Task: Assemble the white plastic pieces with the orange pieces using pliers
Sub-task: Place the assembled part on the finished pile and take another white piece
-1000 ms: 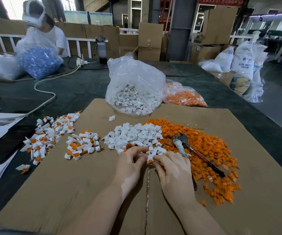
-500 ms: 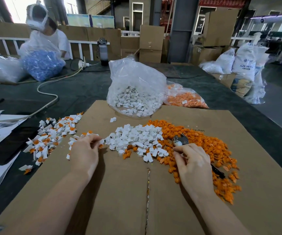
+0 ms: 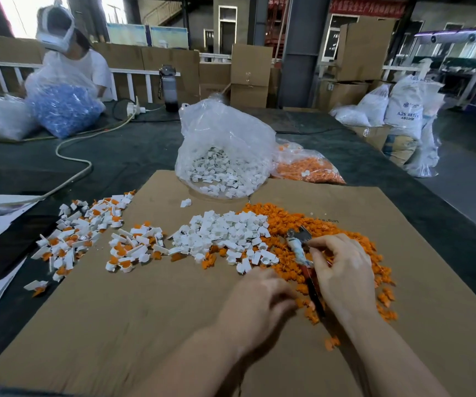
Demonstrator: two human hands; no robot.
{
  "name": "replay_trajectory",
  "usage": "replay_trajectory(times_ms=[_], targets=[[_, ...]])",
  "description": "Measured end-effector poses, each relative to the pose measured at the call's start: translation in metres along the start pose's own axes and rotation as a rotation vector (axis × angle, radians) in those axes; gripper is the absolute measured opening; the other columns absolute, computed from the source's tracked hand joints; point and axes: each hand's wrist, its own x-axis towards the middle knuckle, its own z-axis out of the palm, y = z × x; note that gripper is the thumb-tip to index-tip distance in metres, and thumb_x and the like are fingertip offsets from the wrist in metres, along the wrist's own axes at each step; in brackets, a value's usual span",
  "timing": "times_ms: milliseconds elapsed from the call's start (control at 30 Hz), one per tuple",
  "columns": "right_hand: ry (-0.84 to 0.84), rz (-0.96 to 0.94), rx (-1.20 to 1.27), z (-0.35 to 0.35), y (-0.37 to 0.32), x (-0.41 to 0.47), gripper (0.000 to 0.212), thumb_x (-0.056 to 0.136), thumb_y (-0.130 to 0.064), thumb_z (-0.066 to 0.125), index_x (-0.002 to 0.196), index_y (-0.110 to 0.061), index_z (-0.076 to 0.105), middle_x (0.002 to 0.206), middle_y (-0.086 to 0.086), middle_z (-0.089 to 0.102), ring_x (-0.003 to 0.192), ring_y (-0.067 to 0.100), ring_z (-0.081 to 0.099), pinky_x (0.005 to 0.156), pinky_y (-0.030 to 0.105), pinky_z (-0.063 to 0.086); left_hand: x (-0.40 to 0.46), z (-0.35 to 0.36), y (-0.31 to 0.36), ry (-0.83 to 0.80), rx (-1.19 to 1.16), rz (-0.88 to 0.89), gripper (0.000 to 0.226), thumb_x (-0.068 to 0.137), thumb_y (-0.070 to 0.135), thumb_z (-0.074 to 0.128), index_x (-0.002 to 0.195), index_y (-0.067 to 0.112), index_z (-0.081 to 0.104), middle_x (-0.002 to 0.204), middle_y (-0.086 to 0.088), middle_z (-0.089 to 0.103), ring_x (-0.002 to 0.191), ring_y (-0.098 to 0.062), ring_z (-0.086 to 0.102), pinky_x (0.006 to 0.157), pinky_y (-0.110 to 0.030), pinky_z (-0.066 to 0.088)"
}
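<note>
Now my right hand (image 3: 343, 270) curls round the pliers (image 3: 302, 247), long axis pointing away from me; left hand (image 3: 262, 299), blurred, grip unclear, reaches toward orange pieces (image 3: 354, 239) just beyond it.

This is a factory or warehouse floor set up for hand assembly work. Stacked brown cardboard cartons (image 3: 250, 74) stand against the far wall, and bulging white woven sacks (image 3: 403, 116) printed with resin lettering sit on the bare concrete floor (image 3: 466, 179). A long dark-covered worktable (image 3: 133, 156) carries clear plastic bags of small moulded parts (image 3: 222, 164), and a second worker in a white top (image 3: 70, 61) sits behind a bag of blue parts.
</note>
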Motion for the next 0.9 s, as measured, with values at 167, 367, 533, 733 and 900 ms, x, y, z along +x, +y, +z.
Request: replay_trajectory(times_ms=[167,367,533,733,900], targets=[[-0.001,0.017,0.004,0.001,0.0,-0.001,0.008,0.08,-0.003,0.069,0.083,-0.011,0.07,0.083,0.0,0.065,0.086,0.022,0.058,0.077,0.036,0.038,0.003,0.021,0.023,-0.107,0.067,0.137,0.042,0.081,0.055,0.06,0.109,0.024,0.066,0.105,0.002,0.057,0.099,-0.013,0.04,0.082,-0.024,0.03],[-0.029,0.019,0.023,0.006,-0.004,-0.003,0.008,0.08,-0.004,0.07,0.083,-0.012,0.07,0.083,-0.001,0.064,0.086,0.021,0.057,0.078,0.037,0.041,0.003,0.023,0.017,-0.156,0.122,0.163,0.033,0.089,0.044,0.055,0.107,0.019,0.066,0.105,-0.002,0.055,0.096,-0.016,0.037,0.082,-0.026,0.028],[-0.061,0.025,0.029,0.009,-0.006,-0.006,0.009,0.079,-0.003,0.069,0.084,-0.01,0.071,0.084,0.001,0.064,0.087,0.023,0.057,0.079,0.039,0.042,0.008,0.013,-0.008,-0.027,0.148,-0.027,0.026,0.091,0.042,0.051,0.105,0.025,0.065,0.103,0.006,0.055,0.1,-0.013,0.04,0.082,-0.024,0.031],[-0.095,-0.027,0.003,0.015,-0.011,-0.011,0.009,0.078,0.0,0.071,0.083,-0.008,0.071,0.082,0.002,0.065,0.084,0.024,0.059,0.074,0.04,0.046,0.015,0.007,-0.026,0.116,0.107,-0.211,0.022,0.09,0.04,0.054,0.1,0.026,0.068,0.092,0.012,0.051,0.096,-0.008,0.044,0.077,-0.017,0.033],[-0.085,-0.032,0.006,0.018,-0.011,-0.01,0.01,0.076,0.0,0.072,0.081,-0.008,0.07,0.08,0.001,0.064,0.08,0.024,0.059,0.072,0.042,0.047,0.014,0.008,-0.022,0.069,0.051,-0.128,0.037,0.079,0.057,0.06,0.1,0.027,0.064,0.088,0.013,0.046,0.091,-0.005,0.04,0.072,-0.019,0.032]])
